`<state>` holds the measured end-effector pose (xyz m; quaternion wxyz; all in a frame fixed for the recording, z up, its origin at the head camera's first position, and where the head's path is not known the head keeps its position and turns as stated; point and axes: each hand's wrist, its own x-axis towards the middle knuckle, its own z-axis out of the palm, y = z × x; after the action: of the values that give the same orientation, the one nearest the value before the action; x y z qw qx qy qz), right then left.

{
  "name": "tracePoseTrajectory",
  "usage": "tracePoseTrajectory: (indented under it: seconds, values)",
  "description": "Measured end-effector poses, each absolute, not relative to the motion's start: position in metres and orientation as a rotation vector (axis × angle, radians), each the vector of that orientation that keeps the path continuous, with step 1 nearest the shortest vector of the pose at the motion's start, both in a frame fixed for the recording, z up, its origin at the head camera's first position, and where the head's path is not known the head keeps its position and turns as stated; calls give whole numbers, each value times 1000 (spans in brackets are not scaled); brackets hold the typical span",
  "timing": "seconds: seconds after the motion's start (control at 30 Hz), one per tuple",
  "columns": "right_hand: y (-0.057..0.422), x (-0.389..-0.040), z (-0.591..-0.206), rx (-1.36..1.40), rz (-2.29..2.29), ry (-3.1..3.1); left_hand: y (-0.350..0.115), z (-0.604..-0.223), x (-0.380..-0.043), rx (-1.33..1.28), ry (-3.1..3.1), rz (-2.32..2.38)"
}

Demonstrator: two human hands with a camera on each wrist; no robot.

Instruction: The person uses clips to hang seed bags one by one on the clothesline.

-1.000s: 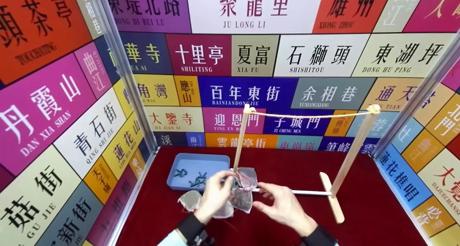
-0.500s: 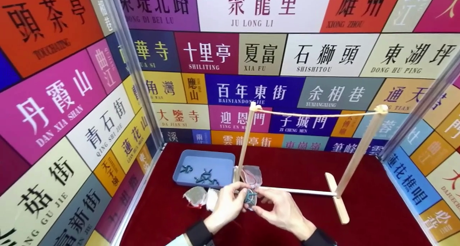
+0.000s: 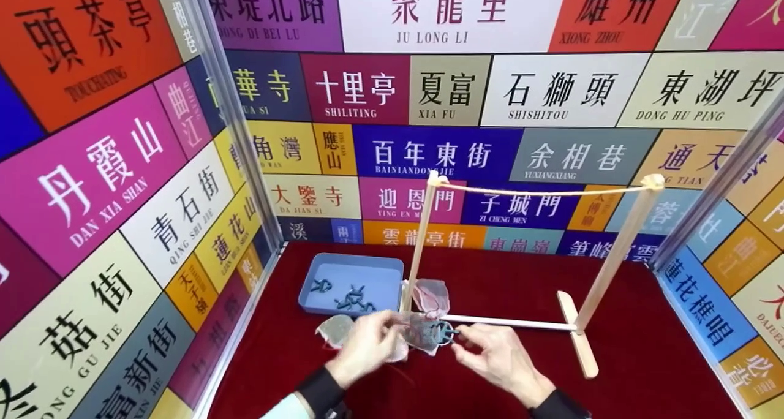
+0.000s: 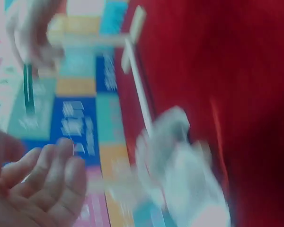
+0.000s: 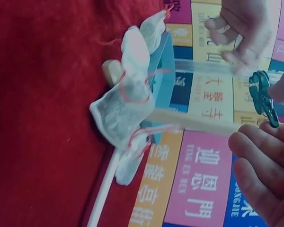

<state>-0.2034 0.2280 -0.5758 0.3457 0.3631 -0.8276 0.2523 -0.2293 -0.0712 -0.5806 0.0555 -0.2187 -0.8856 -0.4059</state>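
one green clip (image 3: 445, 333) was low at the centre of the head view, pinched by the thumb and fingers of the right hand (image 3: 499, 356). left of it, the left hand (image 3: 367, 344) had loosely bent fingers. mesh pouches (image 3: 432, 296) lay near the blue tray (image 3: 383, 272), which stood left of centre.

the clip (image 5: 262, 97) is green, the mesh bags (image 5: 123, 113) whitish with red cords (image 5: 156, 129), the tray (image 3: 373, 275) blue, the tabletop (image 3: 637, 351) red.

I see walls of multicoloured rectangular panels (image 3: 441, 152) lettered in Chinese, silvery upright corner posts (image 3: 231, 97), and a dark-red cloth-like work surface (image 3: 502, 284).
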Motion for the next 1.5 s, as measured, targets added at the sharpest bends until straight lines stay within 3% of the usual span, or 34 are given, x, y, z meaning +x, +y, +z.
tracePoseTrajectory:
  seconds: [0.2, 0.5, 0.7, 1.07, 1.5]
  values:
    - [245, -205, -580, 971, 606, -2091, -123, -614, -244, -479, -2857, -563]
    - [259, -200, -586, 1003, 620, -2102, -152, -667, -248, -396, -2748, -329]
    - [263, -197, -584, 1003, 621, -2104, -154, -665, -255, -414, -2622, -297]
    - [270, -206, -554, 968, 590, -2075, -150, -593, -264, -445, -2549, -274]
    - [269, -247, -433, 1052, 295, -1988, -74, -462, -277, -710, -2220, -294]
